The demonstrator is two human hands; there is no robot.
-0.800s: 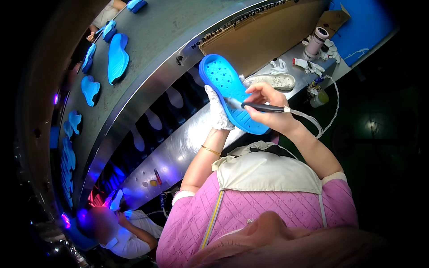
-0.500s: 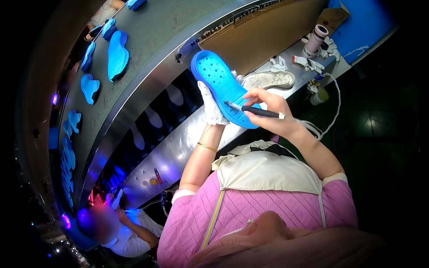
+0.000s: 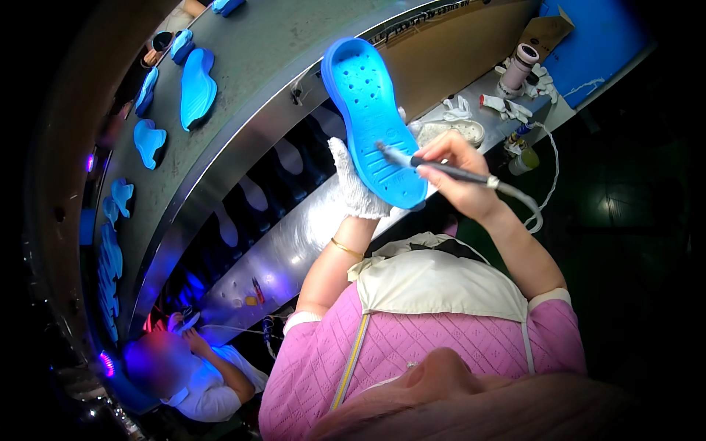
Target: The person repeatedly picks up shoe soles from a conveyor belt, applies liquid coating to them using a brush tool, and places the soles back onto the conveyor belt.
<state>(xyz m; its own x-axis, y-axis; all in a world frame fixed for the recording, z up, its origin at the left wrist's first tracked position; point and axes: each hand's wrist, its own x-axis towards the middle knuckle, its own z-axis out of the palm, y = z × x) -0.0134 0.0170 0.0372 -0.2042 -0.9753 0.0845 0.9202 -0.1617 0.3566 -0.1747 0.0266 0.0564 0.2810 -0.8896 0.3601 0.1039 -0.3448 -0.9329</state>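
My left hand point(image 3: 359, 192), in a white knit glove, grips a blue shoe sole point(image 3: 360, 99) by its lower left side. The sole is tilted up, its hollow inner face with small holes and ridges showing. In my bare right hand point(image 3: 465, 180) is a brush point(image 3: 401, 157) with a black handle, held like a pen. Its dark bristle tip lies against the ridged middle of the sole. From the handle's rear end runs a pale hose point(image 3: 526, 198). Behind my right hand, partly hidden, lies a whitish sole point(image 3: 471, 133).
A dark conveyor belt point(image 3: 250, 55) with a metal edge curves along the left, carrying several blue soles point(image 3: 197, 88). On the right-hand bench are white gloves point(image 3: 507, 109), a pink flask point(image 3: 519, 67) and a cardboard piece point(image 3: 546, 35). Another person point(image 3: 213, 382) sits at lower left.
The blue sole has moved up slightly and turned more upright in my left hand. My right hand and the brush have shifted a little right and up; the brush still works over the sole's middle.
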